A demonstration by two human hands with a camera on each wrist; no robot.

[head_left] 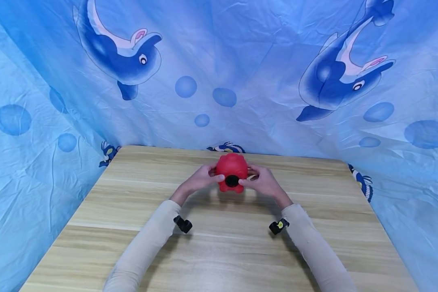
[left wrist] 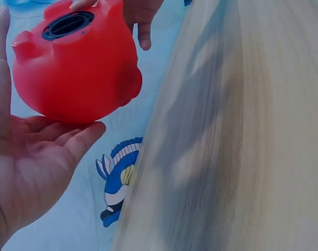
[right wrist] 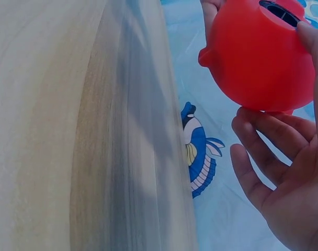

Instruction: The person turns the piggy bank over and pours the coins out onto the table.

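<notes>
Both hands hold a red piggy bank (head_left: pixel 232 164), round and smooth with stubby feet, near the back of the table. Its black round plug (head_left: pixel 231 181) faces the head camera. On the left side, the left hand (head_left: pixel 201 179) has its thumb by the plug and its fingers against the body. Opposite it, the right hand (head_left: pixel 263 181) grips in the same way, thumb tip beside the plug. The left wrist view shows the fingers (left wrist: pixel 78 138) supporting the red piggy bank (left wrist: pixel 78 68). In the right wrist view, fingertips (right wrist: pixel 248 112) touch its side.
A wood-grain table (head_left: pixel 219 251) spreads under both forearms. Blue curtain cloth (head_left: pixel 263 81) printed with dolphins hangs behind the table and along its sides. Small black wrist cameras (head_left: pixel 183 224) sit on the pale sleeves (head_left: pixel 146 243).
</notes>
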